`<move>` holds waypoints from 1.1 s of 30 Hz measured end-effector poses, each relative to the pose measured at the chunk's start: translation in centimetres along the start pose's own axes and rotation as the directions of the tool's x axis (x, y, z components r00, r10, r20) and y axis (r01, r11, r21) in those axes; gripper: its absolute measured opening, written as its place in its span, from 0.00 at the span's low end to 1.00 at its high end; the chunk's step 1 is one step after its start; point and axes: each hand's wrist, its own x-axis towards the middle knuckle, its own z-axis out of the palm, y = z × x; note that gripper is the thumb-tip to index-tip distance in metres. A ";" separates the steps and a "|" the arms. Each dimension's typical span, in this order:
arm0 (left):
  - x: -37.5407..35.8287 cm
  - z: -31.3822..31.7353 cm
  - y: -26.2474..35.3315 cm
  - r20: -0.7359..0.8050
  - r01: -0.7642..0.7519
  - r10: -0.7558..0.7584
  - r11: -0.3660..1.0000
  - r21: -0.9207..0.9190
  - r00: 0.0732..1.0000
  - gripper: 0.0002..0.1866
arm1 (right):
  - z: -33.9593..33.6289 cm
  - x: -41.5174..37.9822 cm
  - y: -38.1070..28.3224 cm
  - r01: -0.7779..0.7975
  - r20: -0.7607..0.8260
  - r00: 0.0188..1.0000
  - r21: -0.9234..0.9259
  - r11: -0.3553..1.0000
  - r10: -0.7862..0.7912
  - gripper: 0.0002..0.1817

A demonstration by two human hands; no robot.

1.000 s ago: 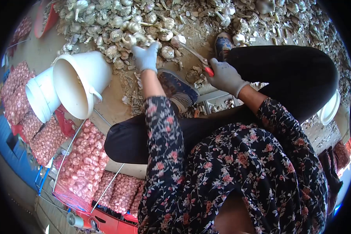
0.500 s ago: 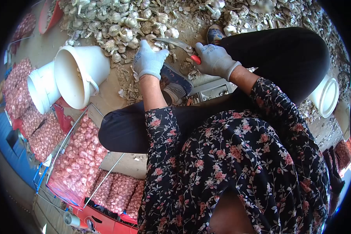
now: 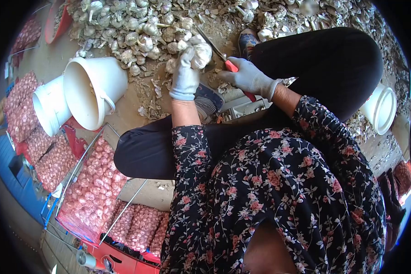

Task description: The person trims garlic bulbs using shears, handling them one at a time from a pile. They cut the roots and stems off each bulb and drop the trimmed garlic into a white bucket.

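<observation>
My left hand point(image 3: 186, 76), in a pale glove, is closed around a whitish garlic bulb point(image 3: 201, 56) at the edge of the garlic heap point(image 3: 132, 32). To its right, my gloved right hand point(image 3: 247, 76) grips shears with red handles point(image 3: 231, 66). The handles stand apart, one showing above the hand and one below. A long metal blade point(image 3: 211, 42) points up and left, close beside the bulb. Part of the shears is hidden by my right hand.
Two white buckets point(image 3: 96, 91) lie tipped at the left, and another white bucket point(image 3: 381, 112) is at the right. Net sacks of garlic point(image 3: 93, 182) stand at lower left. Dry peelings point(image 3: 153, 98) litter the floor around my crossed legs point(image 3: 324, 68).
My left hand has turned and now holds up a garlic bulb. My right hand has shifted slightly down, and the shears have swung more upright with their handles spread.
</observation>
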 end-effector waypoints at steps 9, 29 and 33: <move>0.0 0.4 -1.8 -0.328 -0.037 -0.009 0.991 -0.132 0.945 0.22 | 1.1 0.7 0.4 -0.077 0.019 0.997 0.106 0.991 0.075 0.27; -1.9 4.3 1.8 -0.160 -0.166 0.554 0.491 0.855 0.817 0.57 | -0.5 1.3 -0.1 -0.169 0.163 0.984 0.740 0.651 0.070 0.17; -3.7 4.2 4.2 0.173 -0.170 -0.005 0.155 0.973 0.985 0.47 | -0.8 1.8 0.2 -0.148 0.171 0.985 0.690 0.709 0.039 0.18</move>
